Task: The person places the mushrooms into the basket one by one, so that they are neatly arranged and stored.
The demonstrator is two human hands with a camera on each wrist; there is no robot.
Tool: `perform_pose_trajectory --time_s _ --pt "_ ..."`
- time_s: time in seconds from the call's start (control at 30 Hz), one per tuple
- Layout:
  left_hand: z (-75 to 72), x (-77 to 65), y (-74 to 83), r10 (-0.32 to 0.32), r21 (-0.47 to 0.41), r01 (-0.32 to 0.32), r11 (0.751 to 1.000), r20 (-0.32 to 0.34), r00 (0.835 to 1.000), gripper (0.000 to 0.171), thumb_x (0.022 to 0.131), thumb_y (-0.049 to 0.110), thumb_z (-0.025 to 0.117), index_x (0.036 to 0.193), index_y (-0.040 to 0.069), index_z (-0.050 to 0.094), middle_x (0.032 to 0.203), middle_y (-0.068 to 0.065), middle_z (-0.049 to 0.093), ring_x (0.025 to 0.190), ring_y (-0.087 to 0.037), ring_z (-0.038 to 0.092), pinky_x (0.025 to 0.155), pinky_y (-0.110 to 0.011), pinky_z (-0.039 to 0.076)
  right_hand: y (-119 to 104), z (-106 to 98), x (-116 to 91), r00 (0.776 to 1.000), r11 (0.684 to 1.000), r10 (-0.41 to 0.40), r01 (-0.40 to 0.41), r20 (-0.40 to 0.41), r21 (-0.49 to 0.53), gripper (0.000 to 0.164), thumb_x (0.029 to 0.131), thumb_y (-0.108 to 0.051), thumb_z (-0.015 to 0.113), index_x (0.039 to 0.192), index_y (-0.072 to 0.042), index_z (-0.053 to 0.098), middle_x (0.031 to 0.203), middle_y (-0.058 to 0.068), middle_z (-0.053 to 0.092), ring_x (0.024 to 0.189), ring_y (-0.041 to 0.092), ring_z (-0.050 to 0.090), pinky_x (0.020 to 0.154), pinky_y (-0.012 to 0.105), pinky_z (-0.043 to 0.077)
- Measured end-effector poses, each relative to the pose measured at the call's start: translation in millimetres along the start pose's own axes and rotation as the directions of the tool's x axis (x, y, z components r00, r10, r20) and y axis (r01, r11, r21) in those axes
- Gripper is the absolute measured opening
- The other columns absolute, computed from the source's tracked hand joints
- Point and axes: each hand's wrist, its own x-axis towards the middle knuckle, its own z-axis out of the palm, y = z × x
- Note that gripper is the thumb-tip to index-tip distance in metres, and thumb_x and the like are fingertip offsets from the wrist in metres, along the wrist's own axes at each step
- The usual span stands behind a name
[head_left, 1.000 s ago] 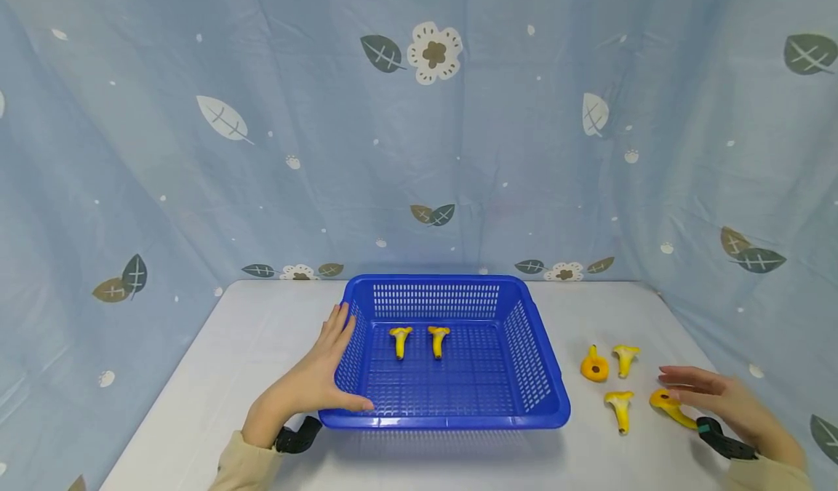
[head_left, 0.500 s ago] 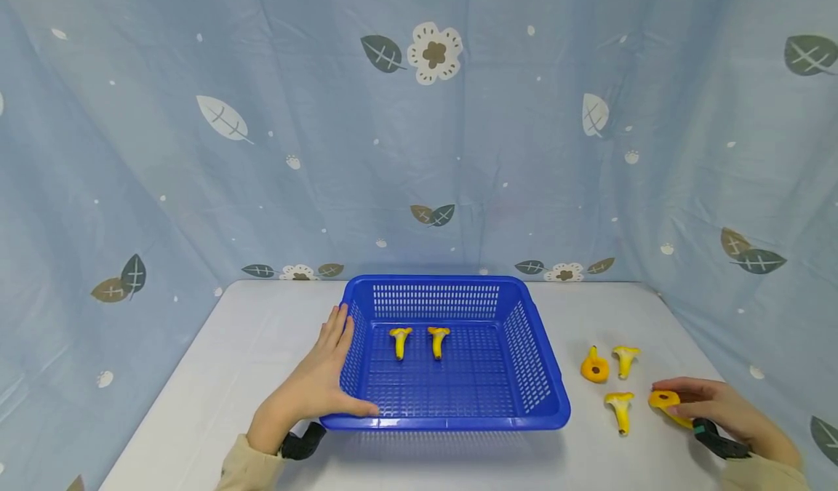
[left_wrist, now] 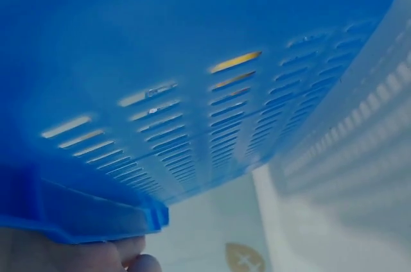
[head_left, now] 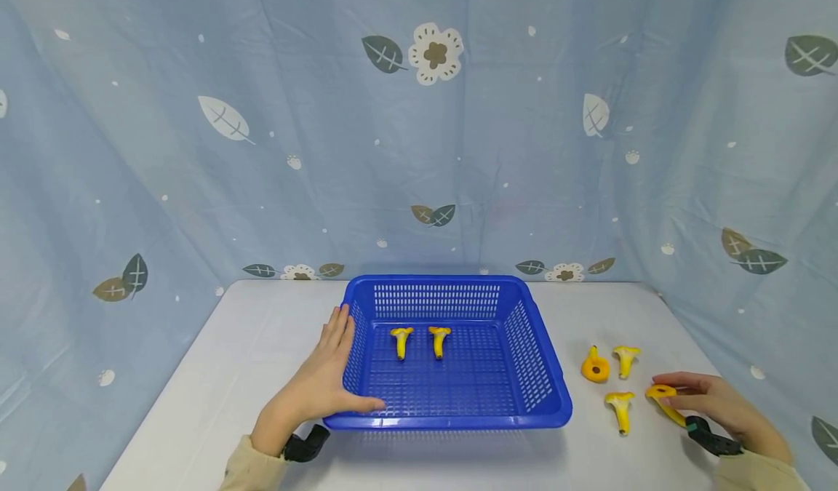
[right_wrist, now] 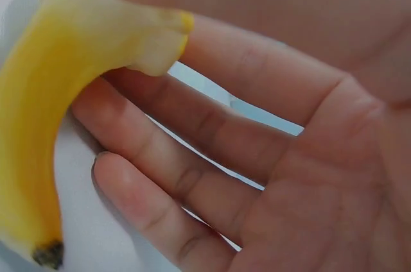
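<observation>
In the head view my right hand pinches a yellow chanterelle mushroom by its cap, between thumb and fingers. Up close in the right wrist view, the chanterelle's curved stem points down to a dark tip, and the other fingers lie beside it. My left hand rests on the near left corner of a blue plastic basket. Its fingers stretch along the left rim and the thumb lies over the front rim. Inside the basket lie two chanterelles, a left one and a right one.
To the right of the basket, three more chanterelles lie on the white table: an orange-capped one, one behind and one nearer. A blue patterned curtain hangs behind and at both sides.
My right hand has closed its thumb and fingers on the chanterelle's cap and shifted it slightly left and up. The left hand has stayed on the basket, its thumb sliding slightly right.
</observation>
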Motion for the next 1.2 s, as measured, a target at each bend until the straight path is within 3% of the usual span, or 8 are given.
perform_pose_trajectory --time_s 0.37,0.53,0.7,1.0,1.13,1.2 --pt "0.6 1.2 -1.4 0.014 -0.008 -0.014 1.000 0.015 1.000 0.138 0.056 0.077 0.069 0.149 -0.004 0.006 0.156 -0.018 -0.009 0.142 -0.035 -0.009 0.110 -0.056 0.016 -9 -2 -1 0.995 1.000 -0.001 0.001 -0.103 0.003 0.060 0.087 -0.033 0.066 0.128 0.008 0.052 0.116 0.015 0.064 0.089 0.006 0.058 0.076 0.034 0.051" --pt "0.4 2.7 -4.7 0.028 -0.024 -0.027 0.999 0.022 0.999 0.136 0.058 0.080 0.064 0.149 -0.004 0.005 0.156 -0.017 -0.010 0.142 -0.033 -0.011 0.110 -0.057 0.016 -17 -1 -2 0.987 0.999 -0.007 0.001 -0.158 -0.036 0.062 0.087 -0.039 0.065 0.128 0.006 0.052 0.118 0.019 0.062 0.090 0.006 0.056 0.077 0.040 0.051" --pt "0.4 3.0 -6.3 0.034 -0.019 -0.034 0.999 0.017 0.999 0.136 0.059 0.080 0.063 0.148 -0.004 0.006 0.156 -0.017 -0.010 0.142 -0.034 -0.010 0.110 -0.056 0.015 -27 0 -2 0.981 1.000 0.000 -0.001 -0.196 -0.009 0.068 0.086 -0.043 0.065 0.130 0.006 0.050 0.115 0.018 0.064 0.088 0.009 0.060 0.078 0.048 0.049" --pt "1.2 1.3 -6.7 0.029 -0.020 -0.029 0.999 0.004 1.000 0.135 0.059 0.079 0.064 0.148 -0.004 0.006 0.156 -0.017 -0.008 0.142 -0.034 -0.009 0.110 -0.056 0.017 -43 3 1 0.964 0.999 0.022 -0.012 -0.265 0.038 0.076 0.083 -0.053 0.063 0.134 0.001 0.047 0.126 0.024 0.055 0.106 0.036 0.054 0.082 0.057 0.041" --pt "1.2 1.2 -6.5 0.023 -0.020 -0.023 1.000 0.008 1.000 0.135 0.059 0.080 0.063 0.148 -0.004 0.006 0.156 -0.016 -0.009 0.142 -0.035 -0.008 0.109 -0.056 0.017 -48 7 2 0.954 0.999 -0.012 0.025 -0.301 0.042 0.073 0.084 -0.053 0.063 0.133 0.000 0.050 0.130 0.024 0.050 0.095 0.013 0.054 0.083 0.057 0.040" --pt "0.9 1.3 -6.0 0.017 -0.021 -0.017 1.000 0.015 1.000 0.135 0.060 0.080 0.063 0.149 -0.003 0.006 0.156 -0.015 -0.010 0.142 -0.034 -0.009 0.110 -0.055 0.016 -51 9 3 0.947 0.998 -0.041 0.055 -0.318 0.037 0.071 0.084 -0.052 0.062 0.131 0.000 0.052 0.126 0.015 0.053 0.089 0.001 0.050 0.082 0.054 0.041"
